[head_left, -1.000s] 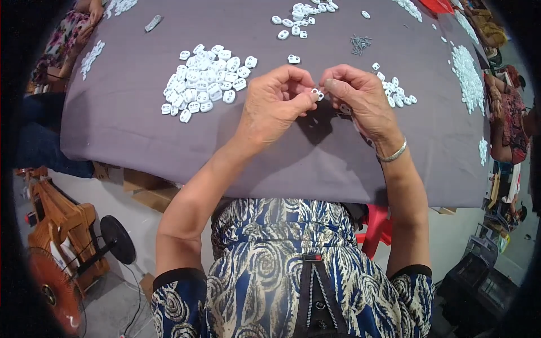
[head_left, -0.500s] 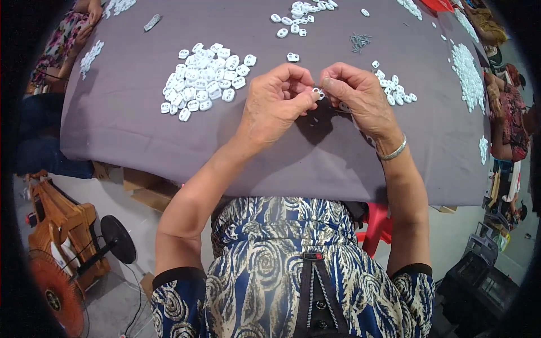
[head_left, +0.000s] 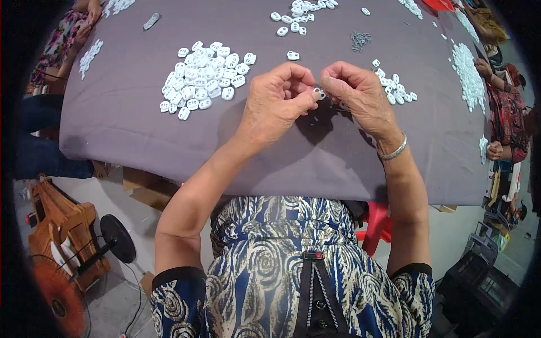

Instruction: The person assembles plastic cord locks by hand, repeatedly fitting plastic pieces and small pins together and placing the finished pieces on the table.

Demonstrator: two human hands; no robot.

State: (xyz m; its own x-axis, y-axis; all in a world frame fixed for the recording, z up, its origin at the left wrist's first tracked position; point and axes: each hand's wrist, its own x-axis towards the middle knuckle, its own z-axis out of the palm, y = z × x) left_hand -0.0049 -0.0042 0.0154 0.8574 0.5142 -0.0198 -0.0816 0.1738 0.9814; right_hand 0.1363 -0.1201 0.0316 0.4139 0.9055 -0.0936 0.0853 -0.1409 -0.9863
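The left hand pinches 1 small white piece between thumb and fingertip, above the grey cloth. The right hand has thumb and forefinger curled together just beside it; whether they grip anything, I cannot tell. The piece looks light, stiff and smooth, probably best held by its rim. Further out: a white pile leftward, grey bits beyond.
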